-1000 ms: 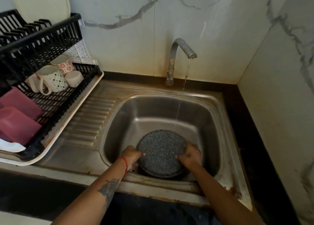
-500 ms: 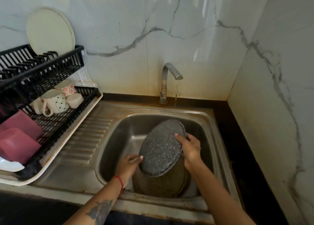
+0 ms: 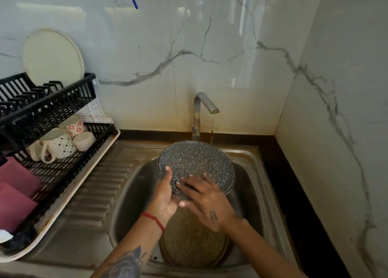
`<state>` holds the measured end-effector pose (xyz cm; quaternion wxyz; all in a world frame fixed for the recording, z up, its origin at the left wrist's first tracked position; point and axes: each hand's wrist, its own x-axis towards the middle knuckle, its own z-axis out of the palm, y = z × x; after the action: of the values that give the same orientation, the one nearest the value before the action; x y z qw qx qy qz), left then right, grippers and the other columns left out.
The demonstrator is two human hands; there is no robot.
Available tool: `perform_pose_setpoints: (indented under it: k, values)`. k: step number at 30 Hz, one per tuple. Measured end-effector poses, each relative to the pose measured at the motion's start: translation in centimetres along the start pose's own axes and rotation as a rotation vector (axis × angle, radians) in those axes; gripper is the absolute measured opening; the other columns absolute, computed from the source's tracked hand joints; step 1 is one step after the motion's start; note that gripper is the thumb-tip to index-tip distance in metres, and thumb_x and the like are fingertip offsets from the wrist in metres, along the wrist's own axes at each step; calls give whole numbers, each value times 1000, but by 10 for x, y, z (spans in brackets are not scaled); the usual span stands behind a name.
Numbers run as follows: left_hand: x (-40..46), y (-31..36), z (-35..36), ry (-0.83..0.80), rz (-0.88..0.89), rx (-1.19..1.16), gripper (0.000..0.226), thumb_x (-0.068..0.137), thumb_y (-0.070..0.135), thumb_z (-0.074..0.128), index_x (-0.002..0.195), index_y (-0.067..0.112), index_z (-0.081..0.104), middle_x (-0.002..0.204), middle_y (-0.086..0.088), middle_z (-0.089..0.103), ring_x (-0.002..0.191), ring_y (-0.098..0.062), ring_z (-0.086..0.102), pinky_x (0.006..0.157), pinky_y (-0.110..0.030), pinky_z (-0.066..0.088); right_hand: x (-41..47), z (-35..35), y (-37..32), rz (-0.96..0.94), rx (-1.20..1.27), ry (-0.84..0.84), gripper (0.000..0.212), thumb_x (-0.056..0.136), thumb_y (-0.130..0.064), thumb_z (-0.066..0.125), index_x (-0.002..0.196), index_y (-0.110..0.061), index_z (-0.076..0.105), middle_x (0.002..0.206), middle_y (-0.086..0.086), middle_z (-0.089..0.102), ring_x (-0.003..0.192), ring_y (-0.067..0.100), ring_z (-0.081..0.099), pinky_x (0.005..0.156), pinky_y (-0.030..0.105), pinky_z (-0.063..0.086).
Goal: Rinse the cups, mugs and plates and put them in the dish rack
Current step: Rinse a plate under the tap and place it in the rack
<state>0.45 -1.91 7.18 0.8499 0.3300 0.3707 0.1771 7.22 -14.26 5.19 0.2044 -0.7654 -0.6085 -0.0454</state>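
A dark speckled plate is held up over the sink, tilted toward the tap, whose thin stream of water falls just behind the plate's far rim. My left hand grips the plate's near left edge from below, thumb on its face. My right hand lies flat on the plate's near face with fingers spread. A brownish plate lies at the bottom of the sink. The black dish rack at the left holds patterned mugs and a cream plate.
Pink containers sit in the rack's lower tier. The rack stands on a white tray over the ridged steel drainboard. Marble walls close in behind and at the right. A dark counter strip runs along the sink's right side.
The speckled plate has risen out of the sink toward the water stream. My right hand has moved from its right edge onto its face. The view has tilted up.
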Motion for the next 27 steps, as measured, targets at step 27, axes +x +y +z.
perform_pose_setpoints:
  k: [27]
  values:
    - [32,7,37,-9,4,-143,82,84,71,40,141,12,40,139,-16,49,126,-34,47,97,-51,42,-2,-34,79,1,-395,-184,65,95,-58,4,149,-26,-13,157,-2,-17,144,18,-22,115,36,-20]
